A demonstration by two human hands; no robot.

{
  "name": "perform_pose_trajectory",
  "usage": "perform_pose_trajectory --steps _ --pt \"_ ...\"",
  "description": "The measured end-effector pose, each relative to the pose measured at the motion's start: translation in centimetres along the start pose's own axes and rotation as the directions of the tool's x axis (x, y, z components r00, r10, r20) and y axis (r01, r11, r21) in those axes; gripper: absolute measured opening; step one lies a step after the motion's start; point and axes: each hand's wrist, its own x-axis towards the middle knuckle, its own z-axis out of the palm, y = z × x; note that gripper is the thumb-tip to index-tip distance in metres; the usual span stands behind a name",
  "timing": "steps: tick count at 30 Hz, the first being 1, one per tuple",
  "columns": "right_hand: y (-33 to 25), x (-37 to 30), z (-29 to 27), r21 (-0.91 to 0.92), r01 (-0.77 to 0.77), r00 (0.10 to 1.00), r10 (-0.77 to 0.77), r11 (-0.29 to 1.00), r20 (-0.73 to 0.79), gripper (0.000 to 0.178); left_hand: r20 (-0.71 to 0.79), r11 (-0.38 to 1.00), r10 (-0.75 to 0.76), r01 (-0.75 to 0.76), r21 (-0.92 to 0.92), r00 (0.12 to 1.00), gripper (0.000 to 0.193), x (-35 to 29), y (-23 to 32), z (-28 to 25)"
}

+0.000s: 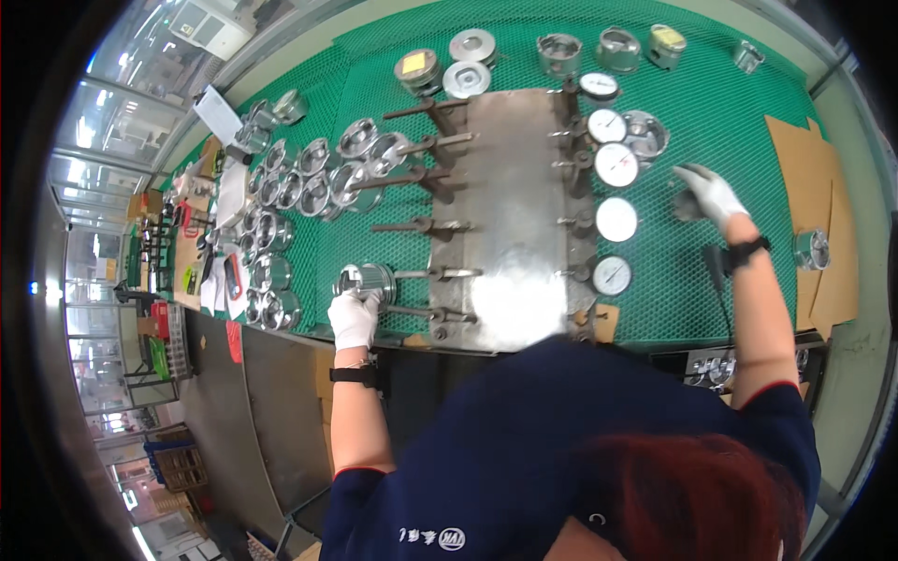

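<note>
My left hand (353,321), in a white glove, is closed around a silver metal piston (376,280) near the front edge of the green mat. That piston lies beside the left end of a metal fixture plate (516,215) lined with clamp-like rods. My right hand (715,194), also gloved, is out over the mat to the right of the dial gauges. Its fingers stretch leftward, apart from the gauges. Below them is a dark grey patch (688,206); whether it is an object or a shadow is unclear. Nearest that hand stands another piston (645,134), behind the gauges.
Several dial gauges (615,221) line the fixture's right side. Many pistons (315,194) crowd the mat's left, with more along the back (559,54). Cardboard sheets (816,215) lie at right, one piston (812,250) on them. Papers and tools (224,271) sit far left.
</note>
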Motion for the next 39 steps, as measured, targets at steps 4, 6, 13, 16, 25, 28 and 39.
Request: perform_pose_trajectory --steps 4,6,13,16,25,28,39 --pt "-5.0 -11.5 1.0 0.080 -0.037 0.996 0.043 0.996 -0.074 0.051 0.076 0.602 -0.355 0.290 -0.744 0.932 0.029 -3.5 0.7 -5.6" --pt "-5.9 -14.9 3.2 0.113 -0.006 1.000 0.004 0.994 0.010 0.049 0.026 0.533 -0.311 0.197 -0.823 0.950 0.025 -4.7 1.7 -8.3" --pt "-11.0 -18.6 17.6 -0.037 0.684 0.635 -0.569 0.729 0.522 0.092 0.315 0.044 0.291 0.316 -0.948 0.903 0.021 -8.8 12.8 -11.7" --pt "-10.0 -19.4 22.3 0.007 0.694 0.691 -0.668 0.720 0.278 0.119 0.570 0.021 0.521 0.659 -0.752 0.635 0.026 -8.9 14.1 -8.8" --pt "-10.1 -17.9 23.3 -0.488 0.685 0.683 -0.710 0.541 0.173 0.108 0.158 0.564 0.811 -0.681 -0.468 0.564 0.073 -7.7 14.4 -4.4" --pt "-10.2 -18.0 23.6 -0.469 0.687 0.691 -0.699 0.555 0.184 0.100 0.030 0.440 0.890 -0.837 -0.326 0.456 0.087 -7.5 16.1 -2.8" --pt "-5.0 -19.7 22.4 0.179 -0.106 0.945 0.043 0.978 0.324 0.090 -0.143 0.407 0.856 -0.818 -0.408 0.497 0.095 -5.9 17.8 0.6"
